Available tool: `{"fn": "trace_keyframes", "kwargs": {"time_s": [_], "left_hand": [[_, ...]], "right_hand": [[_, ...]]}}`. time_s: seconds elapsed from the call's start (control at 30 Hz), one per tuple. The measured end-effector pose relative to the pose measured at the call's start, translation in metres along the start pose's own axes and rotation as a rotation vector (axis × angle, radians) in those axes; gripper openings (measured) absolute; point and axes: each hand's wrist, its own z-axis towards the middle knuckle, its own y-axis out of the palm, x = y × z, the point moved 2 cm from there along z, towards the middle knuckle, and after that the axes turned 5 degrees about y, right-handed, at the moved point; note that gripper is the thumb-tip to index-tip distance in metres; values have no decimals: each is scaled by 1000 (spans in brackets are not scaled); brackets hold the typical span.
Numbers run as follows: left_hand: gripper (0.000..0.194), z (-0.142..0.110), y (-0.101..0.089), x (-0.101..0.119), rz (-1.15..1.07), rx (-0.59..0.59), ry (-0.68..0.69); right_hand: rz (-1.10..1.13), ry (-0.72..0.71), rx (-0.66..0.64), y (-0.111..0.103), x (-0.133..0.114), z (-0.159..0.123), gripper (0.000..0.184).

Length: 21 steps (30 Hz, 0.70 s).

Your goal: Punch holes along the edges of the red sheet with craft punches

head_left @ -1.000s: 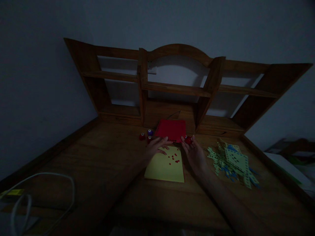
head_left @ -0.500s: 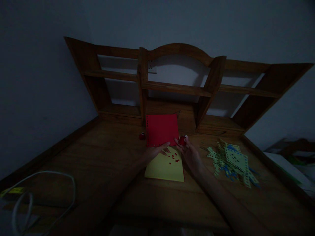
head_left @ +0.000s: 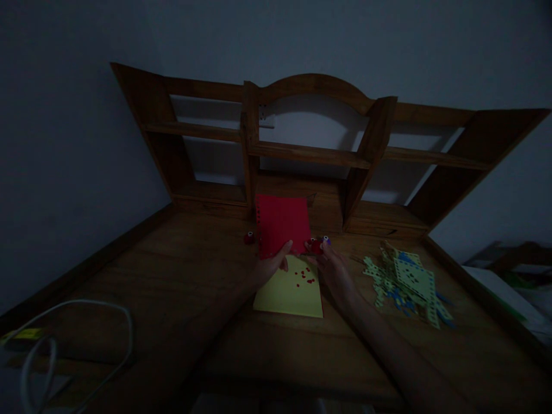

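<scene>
A dim room, pale wall (head_left: 207, 34), one wooden desk (head_left: 194, 259), one shelf unit (head_left: 308, 152). The left hand (head_left: 271, 267) pinches one red sheet (head_left: 282, 221) at its near edge, just beyond one yellow sheet (head_left: 284, 296); the right hand (head_left: 334, 267) grips a red punch (head_left: 316, 247) at the corner (a second red one (head_left: 249, 238) sits left).

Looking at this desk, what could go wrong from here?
1. Loose red cut-outs lie on the yellow paper, close to both hands; a brush might scatter them.
2. The left hand grips the red sheet near its lower edge, so it may bend or twist.
3. The light is dim; the red punch in the right hand might be misaligned against the same-colored sheet.
</scene>
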Motion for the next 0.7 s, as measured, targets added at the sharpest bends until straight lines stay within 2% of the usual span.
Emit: {"fn": "trace_keyframes", "kwargs": {"time_s": [0.13,0.3,0.53,0.63,0.7], "left_hand": [[71,5,-4,-2,10,23,-21],[70,9,-5,-4,-38,39,-11],[68,4,-5,6,-11,17,-91],[64,6,-3,-3,15,-57,-120],[60,9,-1,-11,23,-105,-88]], "right_hand": [[-34,30,43,-2,-2,-1,31],[-77,67,92,-11,2,2,31],[-332,139,-16,-11,20,4,37],[-373,145,-80,-6,24,2,40],[-370,139,-89,-5,25,2,43]]}}
